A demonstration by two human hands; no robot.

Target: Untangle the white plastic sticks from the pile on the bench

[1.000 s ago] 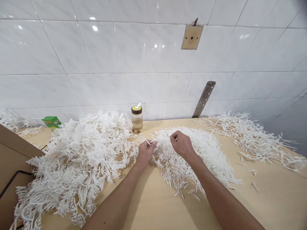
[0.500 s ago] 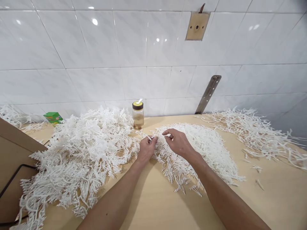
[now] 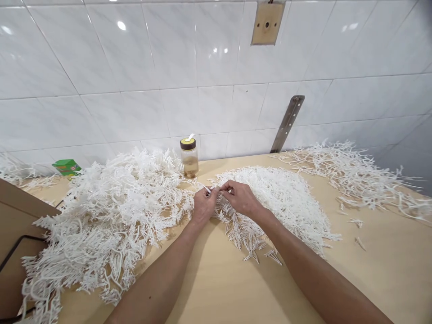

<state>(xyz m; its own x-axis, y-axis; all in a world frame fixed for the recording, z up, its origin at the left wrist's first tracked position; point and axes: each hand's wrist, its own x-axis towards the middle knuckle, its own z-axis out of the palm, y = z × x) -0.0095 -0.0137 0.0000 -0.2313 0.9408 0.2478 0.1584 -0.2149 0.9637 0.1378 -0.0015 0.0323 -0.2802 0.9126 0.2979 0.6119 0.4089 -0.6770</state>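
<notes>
My left hand [image 3: 204,204] is closed on a thin white branched piece [image 3: 208,190], whose pale end pokes out between the fingers. Close against its fingertips, the thumb and forefinger of my right hand [image 3: 238,196] are pinched together; what they hold is too small to make out. A large tangled heap of white branching strands [image 3: 111,211] lies left of my hands. Under and beyond my right hand spreads a flatter pile of small white pieces [image 3: 283,193].
A jar with a dark and yellow lid [image 3: 191,159] stands behind my left hand. Looser white strands [image 3: 354,175] lie far right. A green box [image 3: 67,167] and brown panel [image 3: 23,238] are at left. A metal strip [image 3: 288,123] leans on the wall.
My right hand has moved left to meet the left fingertips, and its fingers have closed to a pinch. The view has shifted slightly, while my left hand keeps its hold.
</notes>
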